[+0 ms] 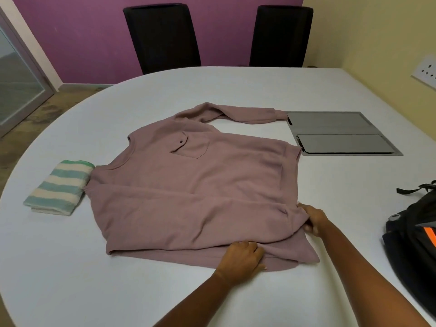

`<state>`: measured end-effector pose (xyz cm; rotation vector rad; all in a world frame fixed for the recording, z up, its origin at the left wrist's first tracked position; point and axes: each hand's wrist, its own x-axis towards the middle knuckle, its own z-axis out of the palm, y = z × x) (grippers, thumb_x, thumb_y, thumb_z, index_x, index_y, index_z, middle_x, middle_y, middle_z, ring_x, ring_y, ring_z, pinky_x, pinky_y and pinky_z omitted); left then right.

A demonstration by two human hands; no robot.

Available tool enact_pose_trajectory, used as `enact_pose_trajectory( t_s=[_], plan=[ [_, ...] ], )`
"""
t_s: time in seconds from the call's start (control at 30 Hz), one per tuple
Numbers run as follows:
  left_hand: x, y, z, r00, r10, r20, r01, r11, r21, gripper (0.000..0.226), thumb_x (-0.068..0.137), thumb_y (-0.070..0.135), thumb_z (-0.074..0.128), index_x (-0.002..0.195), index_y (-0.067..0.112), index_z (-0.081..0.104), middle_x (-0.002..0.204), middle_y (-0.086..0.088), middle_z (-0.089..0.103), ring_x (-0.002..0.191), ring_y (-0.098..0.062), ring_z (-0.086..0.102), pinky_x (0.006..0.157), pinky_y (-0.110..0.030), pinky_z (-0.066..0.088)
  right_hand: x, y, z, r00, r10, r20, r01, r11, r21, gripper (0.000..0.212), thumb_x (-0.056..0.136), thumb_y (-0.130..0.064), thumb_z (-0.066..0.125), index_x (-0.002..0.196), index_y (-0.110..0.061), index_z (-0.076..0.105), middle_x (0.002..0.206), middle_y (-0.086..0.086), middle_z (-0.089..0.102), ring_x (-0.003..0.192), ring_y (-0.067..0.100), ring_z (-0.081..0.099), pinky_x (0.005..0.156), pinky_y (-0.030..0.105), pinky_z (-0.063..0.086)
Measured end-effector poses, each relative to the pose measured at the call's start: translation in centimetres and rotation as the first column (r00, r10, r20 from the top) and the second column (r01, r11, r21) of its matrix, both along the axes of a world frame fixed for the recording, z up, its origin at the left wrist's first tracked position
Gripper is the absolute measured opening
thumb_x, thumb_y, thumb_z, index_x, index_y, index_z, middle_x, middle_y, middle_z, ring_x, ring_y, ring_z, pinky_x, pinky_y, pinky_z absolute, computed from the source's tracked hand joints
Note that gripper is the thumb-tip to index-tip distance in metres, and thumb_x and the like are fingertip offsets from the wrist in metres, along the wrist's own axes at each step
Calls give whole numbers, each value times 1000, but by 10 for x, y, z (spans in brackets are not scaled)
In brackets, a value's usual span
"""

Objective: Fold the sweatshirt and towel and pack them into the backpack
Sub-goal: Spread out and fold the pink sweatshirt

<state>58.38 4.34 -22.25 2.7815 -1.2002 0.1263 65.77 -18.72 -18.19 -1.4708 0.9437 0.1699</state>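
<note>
folding mauve pocketed fleece sweatshirt (200, 185), spread mid white oval worktop (94, 279): left hand (240, 258) grips hem, right hand (315, 220) pinches folded-in sleeve, fingers (254, 250) curled into cloth. likely limp, light; best taken by edges.

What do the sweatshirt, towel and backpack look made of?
The sweatshirt looks like soft matte knit, likely fleece or cotton: it drapes and creases. The towel looks like terry, by its fuzzy striped surface, probably cotton. The backpack looks like smooth black synthetic, perhaps nylon, with webbing straps.
</note>
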Motion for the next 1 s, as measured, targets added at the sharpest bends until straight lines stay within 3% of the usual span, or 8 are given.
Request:
enact_pose_trajectory(
  t_s=[0.1, 0.17, 0.33, 0.53, 0.63, 0.77, 0.93, 1.0],
  plan=[
    [2, -7, 4, 988, 102, -116, -102, 995, 5, 60, 46, 68, 68, 78, 26, 39, 57, 11, 60, 46, -2, 56, 38, -14, 34, 12, -2, -2, 986, 153, -72, -158, 985, -74, 13, 84, -11, 64, 76, -6, 56, 59, 6, 49, 44, 14, 47, 32, 12, 34],
    [2, -10, 7, 976, 159, -146, -163, 987, -13, 64, 33, 63, 78, 75, 27, 45, 54, 10, 59, 43, -3, 55, 36, -14, 33, 18, -3, -4, 969, 234, -77, -245, 943, -224, 14, 78, -9, 70, 73, -1, 60, 71, 11, 58, 62, 21, 52, 49, 23, 45],
    [7, -16, 9, 971, 211, -113, -203, 976, 80, 44, 23, 48, 85, 45, 22, 58, 45, 9, 54, 36, -3, 50, 34, -15, 21, 30, 1, 12, 929, 368, -31, -320, 761, -564, 45, 78, -13, 68, 46, -8, 38, 53, 6, 40, 59, 22, 40, 52, 28, 27],
    [6, -13, 2, 996, 67, 58, -73, 991, 108, 36, 31, 35, 87, 47, 23, 56, 49, 8, 52, 37, -7, 46, 43, -23, 13, 51, 10, 30, 943, 234, 236, -76, 843, -533, 27, 82, -12, 65, 61, -4, 50, 62, 8, 49, 59, 18, 43, 57, 25, 33],
    [2, -6, -5, 993, -14, 121, 9, 999, 44, 32, 41, 32, 86, 54, 25, 58, 55, 9, 54, 42, -9, 47, 38, -21, 24, 47, 8, 15, 953, 242, 180, -103, 823, -559, 21, 84, -11, 63, 70, 2, 57, 72, 12, 54, 74, 22, 48, 65, 26, 34],
    [-5, -1, -22, 994, -15, 107, 18, 1000, -25, 27, 49, 38, 83, 59, 28, 61, 60, 12, 56, 47, -5, 51, 42, -17, 33, 24, -7, -18, 980, 199, -1, -181, 889, -421, 43, 94, -26, 47, 60, -1, 54, 75, 15, 55, 77, 26, 51, 72, 34, 40],
    [-11, 11, -22, 999, 35, 8, -33, 986, -162, 19, 77, 44, 41, 75, 33, 56, 71, 16, 56, 58, -2, 52, 52, -15, 39, -24, -1, -8, 990, 137, 38, -123, 958, -258, 53, 98, -49, 24, 72, -14, 54, 64, 8, 50, 55, 20, 45, 50, 26, 35],
    [-11, 22, -21, 1000, 14, 11, -13, 987, -157, 16, 80, 43, 41, 81, 32, 52, 75, 14, 57, 60, -5, 53, 52, -15, 41, -42, 5, -9, 980, 192, 42, -173, 944, -281, 56, 96, -53, 21, 76, -15, 57, 67, 6, 53, 62, 24, 50, 59, 31, 43]
  ],
)
